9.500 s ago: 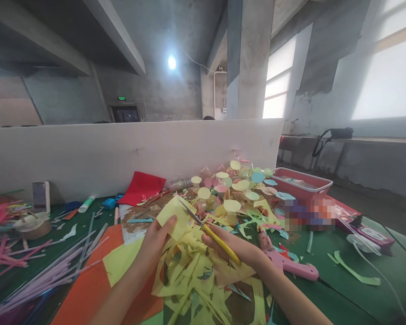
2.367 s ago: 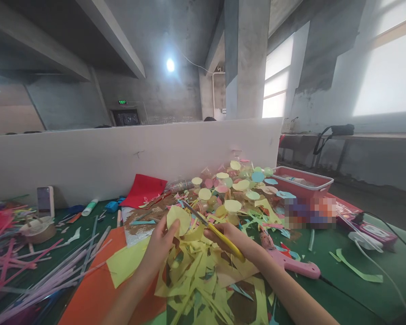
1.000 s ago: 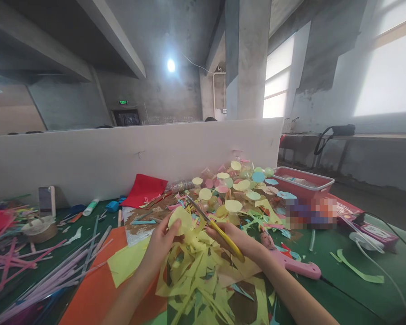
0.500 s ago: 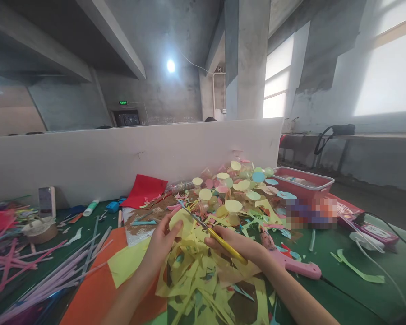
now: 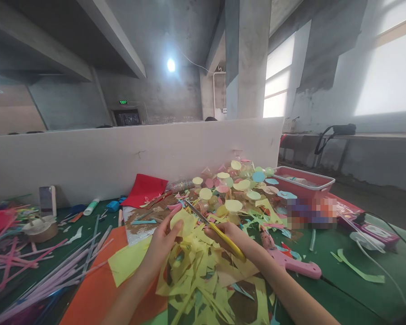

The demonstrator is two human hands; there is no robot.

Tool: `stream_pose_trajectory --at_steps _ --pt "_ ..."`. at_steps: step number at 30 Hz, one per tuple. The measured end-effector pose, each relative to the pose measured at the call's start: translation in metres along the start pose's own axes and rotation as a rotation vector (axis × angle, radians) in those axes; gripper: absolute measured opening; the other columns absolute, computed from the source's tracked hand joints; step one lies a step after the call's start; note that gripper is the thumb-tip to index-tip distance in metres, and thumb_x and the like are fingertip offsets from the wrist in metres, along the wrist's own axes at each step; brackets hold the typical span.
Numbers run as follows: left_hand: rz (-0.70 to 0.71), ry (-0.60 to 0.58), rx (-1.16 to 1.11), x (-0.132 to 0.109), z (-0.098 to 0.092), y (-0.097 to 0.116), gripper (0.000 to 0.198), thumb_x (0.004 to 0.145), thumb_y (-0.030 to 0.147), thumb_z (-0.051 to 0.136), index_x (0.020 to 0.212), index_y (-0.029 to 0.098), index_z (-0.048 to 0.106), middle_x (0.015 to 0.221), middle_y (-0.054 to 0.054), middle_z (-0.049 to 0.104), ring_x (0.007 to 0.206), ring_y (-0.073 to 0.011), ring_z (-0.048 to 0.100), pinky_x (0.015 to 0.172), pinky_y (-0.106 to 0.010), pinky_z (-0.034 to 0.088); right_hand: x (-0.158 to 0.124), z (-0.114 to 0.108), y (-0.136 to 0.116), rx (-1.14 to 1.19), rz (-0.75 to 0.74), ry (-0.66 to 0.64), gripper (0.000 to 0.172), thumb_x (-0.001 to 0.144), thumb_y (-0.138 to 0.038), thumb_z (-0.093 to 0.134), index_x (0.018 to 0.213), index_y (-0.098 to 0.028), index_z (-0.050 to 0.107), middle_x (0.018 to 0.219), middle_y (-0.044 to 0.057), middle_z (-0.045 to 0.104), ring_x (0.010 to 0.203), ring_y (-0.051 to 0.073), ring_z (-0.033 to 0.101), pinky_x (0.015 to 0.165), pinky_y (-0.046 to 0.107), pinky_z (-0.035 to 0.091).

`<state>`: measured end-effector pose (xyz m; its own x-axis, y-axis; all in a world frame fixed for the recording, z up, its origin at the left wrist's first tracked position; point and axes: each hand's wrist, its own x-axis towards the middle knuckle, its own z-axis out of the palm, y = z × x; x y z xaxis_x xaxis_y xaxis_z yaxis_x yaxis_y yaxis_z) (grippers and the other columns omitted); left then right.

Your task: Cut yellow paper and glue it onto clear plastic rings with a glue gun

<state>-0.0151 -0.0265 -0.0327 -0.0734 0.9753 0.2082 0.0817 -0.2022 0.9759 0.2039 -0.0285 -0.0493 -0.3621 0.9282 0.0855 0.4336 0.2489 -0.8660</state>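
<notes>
My left hand [image 5: 166,237] pinches a piece of yellow paper [image 5: 186,222] between thumb and fingers. In my right hand [image 5: 228,237] is a pair of scissors with yellow handles [image 5: 230,246]. Their blades [image 5: 196,211] point up and left, along the right edge of the paper; whether they touch it I cannot tell. Below both hands lies a heap of yellow paper scraps [image 5: 196,280]. A larger yellow sheet [image 5: 126,262] lies on an orange sheet [image 5: 111,289] beside my left forearm.
Round paper pieces on clear plastic cups or bottles [image 5: 233,185] crowd the back. A pink glue gun [image 5: 301,267] lies to the right, near a pink basket [image 5: 302,180]. Straws [image 5: 64,271], a phone [image 5: 47,201] and a tape roll [image 5: 40,229] are on the left. A white partition [image 5: 88,158] stands behind.
The scissor blades have shifted slightly and their handles look turned a little. Both hands stay in nearly the same place, the left still on the yellow paper.
</notes>
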Motion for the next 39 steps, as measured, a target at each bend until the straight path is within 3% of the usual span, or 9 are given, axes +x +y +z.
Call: stream_pose_trajectory --at_steps 3,8,15,23,31,36,39 --pt "-0.049 -0.083 -0.045 -0.005 0.003 0.007 0.065 0.07 0.05 0.07 0.125 0.018 0.058 0.108 -0.011 0.068 0.06 -0.0143 0.062 0.055 -0.028 0.054 -0.003 -0.001 0.0 0.033 -0.043 -0.016 0.054 0.079 -0.069 0.053 0.064 -0.021 0.035 0.057 -0.007 0.028 0.051 0.008 0.025 0.047 0.024 0.021" --pt "-0.051 -0.038 -0.068 -0.01 0.008 0.016 0.06 0.07 0.049 0.07 0.12 0.019 0.058 0.121 -0.012 0.063 0.081 -0.0223 0.068 0.063 -0.03 0.057 -0.009 -0.001 -0.004 0.094 -0.026 -0.127 0.049 0.08 -0.068 0.056 0.088 -0.021 0.045 0.07 -0.005 0.042 0.057 0.01 0.04 0.051 0.023 0.034" --pt "-0.033 0.01 -0.106 -0.011 0.011 0.017 0.05 0.069 0.049 0.071 0.106 0.022 0.052 0.121 -0.011 0.062 0.079 -0.0224 0.07 0.066 -0.032 0.058 -0.007 -0.002 -0.004 0.044 -0.097 -0.138 0.047 0.082 -0.064 0.057 0.084 -0.02 0.044 0.074 -0.004 0.041 0.064 0.011 0.037 0.058 0.023 0.034" --pt "-0.022 0.01 -0.122 -0.011 0.012 0.018 0.048 0.066 0.049 0.073 0.101 0.021 0.055 0.109 -0.006 0.065 0.079 -0.0211 0.069 0.072 -0.036 0.058 -0.004 0.003 0.004 -0.007 -0.06 -0.121 0.045 0.081 -0.063 0.059 0.082 -0.02 0.044 0.068 -0.006 0.041 0.06 0.01 0.037 0.053 0.022 0.03" --pt "-0.017 -0.006 -0.116 -0.009 0.011 0.012 0.046 0.067 0.047 0.073 0.1 0.021 0.056 0.102 -0.005 0.064 0.084 -0.0245 0.069 0.07 -0.038 0.059 -0.006 0.001 -0.003 0.009 -0.045 -0.115 0.045 0.08 -0.062 0.059 0.076 -0.02 0.045 0.065 -0.006 0.041 0.056 0.009 0.036 0.05 0.022 0.029" --pt "-0.05 -0.007 -0.118 -0.013 0.013 0.015 0.049 0.068 0.047 0.073 0.105 0.022 0.054 0.106 -0.005 0.064 0.073 -0.0207 0.071 0.074 -0.038 0.058 -0.003 0.004 -0.002 0.022 0.047 -0.066 0.053 0.078 -0.068 0.056 0.063 -0.021 0.037 0.053 -0.007 0.033 0.048 0.008 0.03 0.045 0.022 0.023" --pt "-0.061 -0.002 -0.105 -0.014 0.014 0.017 0.054 0.065 0.047 0.073 0.108 0.021 0.053 0.104 -0.005 0.065 0.062 -0.0177 0.069 0.066 -0.036 0.058 0.001 0.006 0.002 0.032 0.043 -0.015 0.057 0.076 -0.07 0.056 0.06 -0.021 0.033 0.052 -0.007 0.027 0.048 0.008 0.026 0.045 0.023 0.019"
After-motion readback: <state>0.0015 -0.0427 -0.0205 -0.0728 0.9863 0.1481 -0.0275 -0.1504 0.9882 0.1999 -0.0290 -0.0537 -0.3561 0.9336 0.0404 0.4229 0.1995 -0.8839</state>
